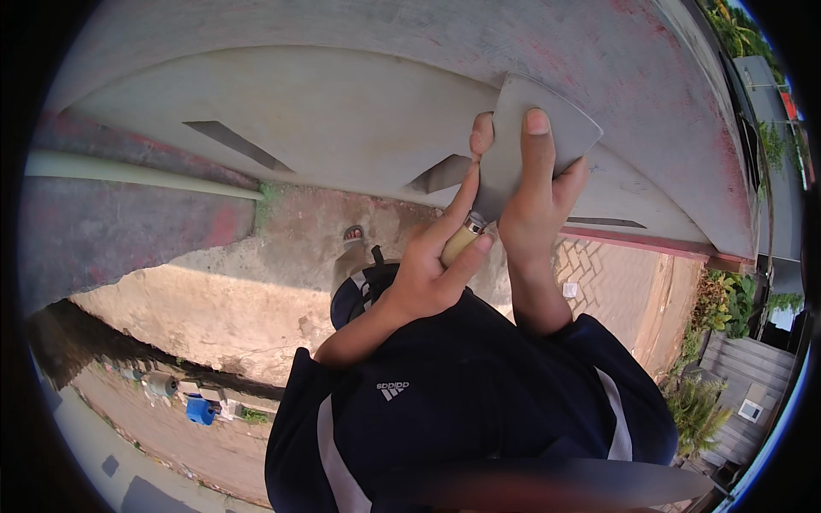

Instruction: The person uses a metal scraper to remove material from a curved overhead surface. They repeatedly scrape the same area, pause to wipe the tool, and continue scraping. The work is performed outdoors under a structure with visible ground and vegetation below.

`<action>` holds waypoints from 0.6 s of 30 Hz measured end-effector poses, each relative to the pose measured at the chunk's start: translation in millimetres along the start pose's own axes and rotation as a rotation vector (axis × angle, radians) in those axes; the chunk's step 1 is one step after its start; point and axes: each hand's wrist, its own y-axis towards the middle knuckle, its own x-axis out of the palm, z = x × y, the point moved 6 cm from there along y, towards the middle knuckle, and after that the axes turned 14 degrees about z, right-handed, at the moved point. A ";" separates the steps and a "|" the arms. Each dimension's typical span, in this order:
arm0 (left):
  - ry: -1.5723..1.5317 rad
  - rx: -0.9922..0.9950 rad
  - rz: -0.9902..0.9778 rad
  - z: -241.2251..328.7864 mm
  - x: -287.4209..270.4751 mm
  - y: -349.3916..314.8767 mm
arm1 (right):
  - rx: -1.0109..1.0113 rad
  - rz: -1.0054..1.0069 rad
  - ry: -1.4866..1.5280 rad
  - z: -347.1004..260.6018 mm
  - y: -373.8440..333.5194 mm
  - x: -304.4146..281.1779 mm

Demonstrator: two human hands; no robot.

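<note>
From my remote station I record two bare hands on one tool (503, 154), located right of centre in the upper half of the frame. The tool has a broad grey blade, flaring toward a curved end, and a short yellowish handle (457, 246) with a metal collar. It is tilted, blade toward the upper right, handle toward the lower left.

The left hand (428, 272) is closed around the handle, index finger extended up toward the blade's left edge. The right hand (532, 209) grips the blade, thumb flat on the near face. One more fingertip shows at the blade's left edge; I cannot tell which hand it belongs to.

A grey wall (342, 94) with reddish marks spans the upper frame behind the tool; whether the blade touches it, I cannot determine. Dark angular patches show on its lower part. A pale pipe (145, 177) runs across the left side.

I note a sandalled foot (353, 232) left of centre, a dark shirt (487, 393) at lower centre, a blue container (200, 411) at lower left, and patterned paving (590, 274) and plants (727, 299) at right.
</note>
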 end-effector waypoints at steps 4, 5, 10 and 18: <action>-0.002 -0.074 0.020 0.6 -1.9 -0.7 | -0.025 0.028 -0.052 -3.2 0.1 1.0; 0.001 -0.111 0.012 0.2 -1.6 -1.3 | -0.016 0.026 -0.047 -2.9 0.6 1.4; 0.036 -0.142 0.008 4.2 -1.0 -3.4 | 0.056 0.007 0.032 -0.1 0.7 1.1; 0.095 -0.079 0.003 7.4 -3.9 -3.7 | 0.118 0.049 0.001 6.6 -2.4 -5.0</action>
